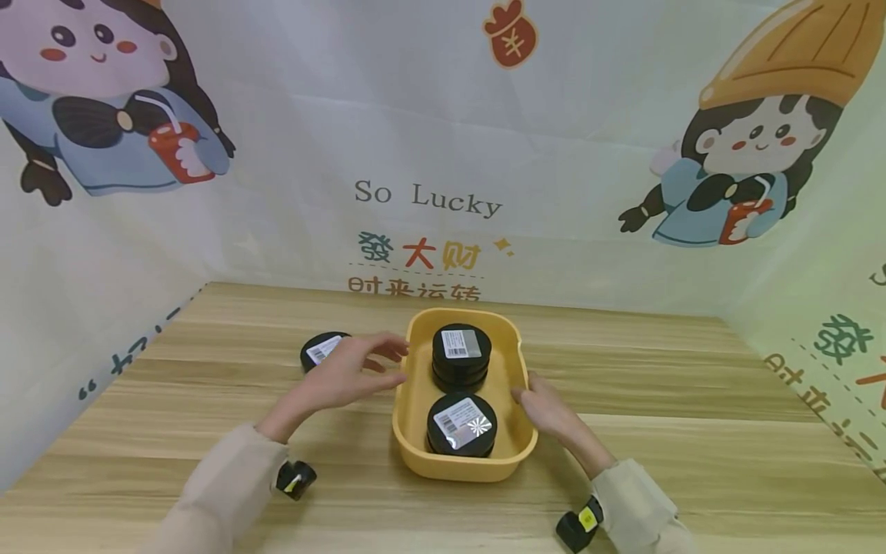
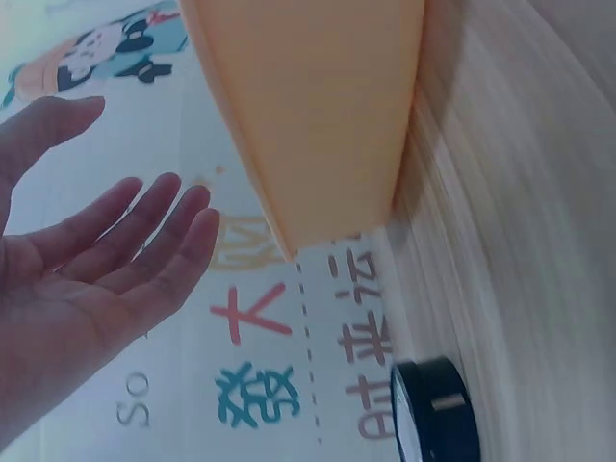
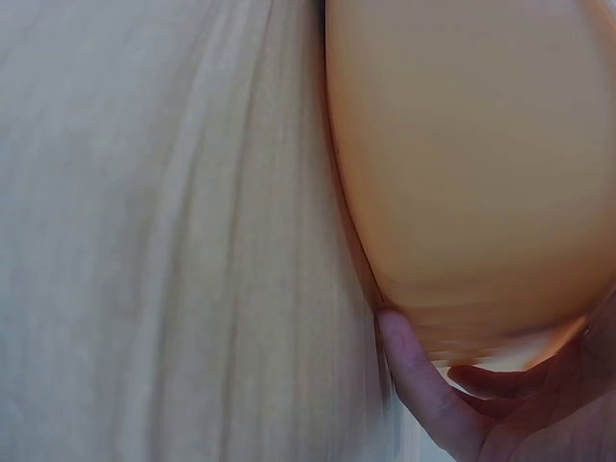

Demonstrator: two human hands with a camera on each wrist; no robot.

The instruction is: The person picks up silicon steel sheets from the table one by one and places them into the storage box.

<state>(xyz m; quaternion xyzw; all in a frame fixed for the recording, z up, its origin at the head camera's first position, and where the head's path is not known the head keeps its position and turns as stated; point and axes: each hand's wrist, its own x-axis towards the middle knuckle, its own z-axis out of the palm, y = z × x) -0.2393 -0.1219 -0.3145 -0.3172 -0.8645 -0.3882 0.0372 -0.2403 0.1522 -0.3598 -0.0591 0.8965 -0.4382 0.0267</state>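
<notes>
A yellow plastic bin point(image 1: 465, 471) with rounded corners sits on the table in front of me. Inside it, several black round discs with white labels form a stack point(image 1: 461, 355) at the back, and another labelled black disc point(image 1: 461, 425) lies at the front. My right hand point(image 1: 547, 404) grips the bin's right side, thumb over the rim and fingers outside. By the left rim is my left hand point(image 1: 353, 372), its fingers loosely bent and holding nothing; the left wrist view shows its fingers point(image 2: 159, 231) apart from the bin wall. Behind it, one labelled black disc point(image 1: 320, 352) lies partly hidden on the table.
The wood-grain table point(image 1: 657, 385) reaches back to a white printed backdrop point(image 1: 429, 115) with cartoon figures and lettering. Backdrop panels also stand along the left and right edges. A black camera is strapped to each wrist.
</notes>
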